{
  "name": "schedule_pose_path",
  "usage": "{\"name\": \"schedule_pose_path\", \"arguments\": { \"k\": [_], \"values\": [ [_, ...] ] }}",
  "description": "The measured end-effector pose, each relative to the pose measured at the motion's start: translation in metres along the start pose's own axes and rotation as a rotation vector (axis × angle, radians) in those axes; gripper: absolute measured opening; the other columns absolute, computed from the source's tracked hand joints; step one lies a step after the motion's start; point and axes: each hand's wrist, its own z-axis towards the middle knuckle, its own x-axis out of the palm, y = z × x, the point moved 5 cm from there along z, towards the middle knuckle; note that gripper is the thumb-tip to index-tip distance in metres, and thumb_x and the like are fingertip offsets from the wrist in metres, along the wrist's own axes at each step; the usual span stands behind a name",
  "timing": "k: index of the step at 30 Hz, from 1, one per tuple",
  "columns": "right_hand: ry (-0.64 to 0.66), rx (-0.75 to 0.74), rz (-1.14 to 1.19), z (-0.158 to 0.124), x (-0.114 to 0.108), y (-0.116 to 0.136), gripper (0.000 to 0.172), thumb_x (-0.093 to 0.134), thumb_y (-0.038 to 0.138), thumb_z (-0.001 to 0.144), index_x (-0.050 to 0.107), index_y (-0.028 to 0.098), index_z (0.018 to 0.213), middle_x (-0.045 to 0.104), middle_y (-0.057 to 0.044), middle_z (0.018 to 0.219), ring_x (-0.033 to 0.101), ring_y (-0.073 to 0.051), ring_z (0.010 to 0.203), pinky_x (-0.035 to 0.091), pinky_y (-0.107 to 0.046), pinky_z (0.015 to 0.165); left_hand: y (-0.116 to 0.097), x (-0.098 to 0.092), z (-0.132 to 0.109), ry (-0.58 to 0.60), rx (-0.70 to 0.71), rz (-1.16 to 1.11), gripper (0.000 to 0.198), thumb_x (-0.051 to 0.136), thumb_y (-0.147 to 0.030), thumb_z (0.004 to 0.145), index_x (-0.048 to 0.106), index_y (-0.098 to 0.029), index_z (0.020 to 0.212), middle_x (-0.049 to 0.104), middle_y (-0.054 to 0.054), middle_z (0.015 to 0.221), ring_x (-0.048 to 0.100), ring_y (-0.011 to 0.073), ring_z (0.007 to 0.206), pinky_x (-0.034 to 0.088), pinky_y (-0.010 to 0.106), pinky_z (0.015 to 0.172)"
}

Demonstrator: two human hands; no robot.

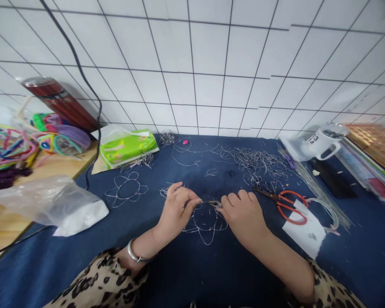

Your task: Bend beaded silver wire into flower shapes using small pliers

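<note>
My left hand (178, 207) pinches the upper edge of a flower-shaped wire frame (208, 243) between thumb and fingertips. From the right, my right hand (244, 217) is wrapped round a pair of small pliers (214, 203), whose dark jaws point left at the wire close to my left fingertips. The frame has a round ring with looped wire petals and hangs just below both hands. A similar wire flower (127, 189) lies flat on the blue cloth to the left. Behind my left hand a small bundle of wire (164, 191) is partly hidden.
Red-handled scissors (291, 208) lie on the right beside a white paper piece (305, 233) and long straight wires (321, 188). A tangle of wire offcuts (256, 162) spreads behind. Left are a green tissue pack (128, 149), a plastic bag (48, 201) and a black cable (98, 124).
</note>
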Motion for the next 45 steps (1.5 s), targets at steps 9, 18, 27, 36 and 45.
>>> {"name": "schedule_pose_path", "arguments": {
  "k": [9,18,27,36,45],
  "values": [
    [0.007,-0.002,0.042,0.003,-0.003,0.003,0.024,0.047,0.038,0.086,0.06,0.018,0.087,0.053,-0.005,0.075,0.038,-0.019,0.074,0.021,-0.033,0.065,0.001,0.001,-0.001,-0.004,0.014,-0.03,0.009,0.051,-0.02,0.084,0.056,-0.02,0.077,0.059,-0.003,0.069,0.055,0.0122,0.067,0.028,0.044,0.101],
    [0.003,-0.001,0.036,0.002,-0.001,0.006,0.023,0.046,0.037,0.086,0.059,0.017,0.085,0.052,-0.005,0.075,0.037,-0.019,0.074,0.021,-0.034,0.065,0.002,0.002,-0.001,-0.012,-0.004,-0.049,0.009,0.051,-0.021,0.084,0.056,-0.02,0.076,0.058,-0.004,0.067,0.055,0.0116,0.065,0.029,0.044,0.101],
    [0.004,0.014,0.036,0.002,0.0,0.008,0.022,0.048,0.037,0.085,0.059,0.018,0.084,0.052,-0.005,0.073,0.038,-0.019,0.073,0.021,-0.033,0.064,0.004,0.003,0.0,-0.03,-0.045,-0.045,0.01,0.05,-0.022,0.084,0.054,-0.02,0.075,0.058,-0.005,0.065,0.056,0.0123,0.064,0.029,0.044,0.101],
    [0.012,0.027,0.072,0.001,0.004,0.008,0.024,0.047,0.038,0.086,0.059,0.018,0.082,0.052,-0.005,0.072,0.038,-0.019,0.073,0.021,-0.033,0.064,0.001,0.004,-0.002,-0.015,-0.015,-0.031,0.009,0.049,-0.019,0.084,0.053,-0.02,0.076,0.057,-0.004,0.065,0.055,0.0125,0.066,0.029,0.044,0.1],
    [0.049,0.02,0.101,0.0,0.007,0.006,0.023,0.047,0.038,0.086,0.058,0.017,0.083,0.053,-0.005,0.074,0.039,-0.019,0.074,0.021,-0.034,0.065,-0.001,0.003,-0.002,0.003,0.009,-0.031,0.007,0.051,-0.02,0.084,0.053,-0.021,0.077,0.06,-0.003,0.072,0.055,0.0136,0.073,0.028,0.045,0.101]
  ]
}}
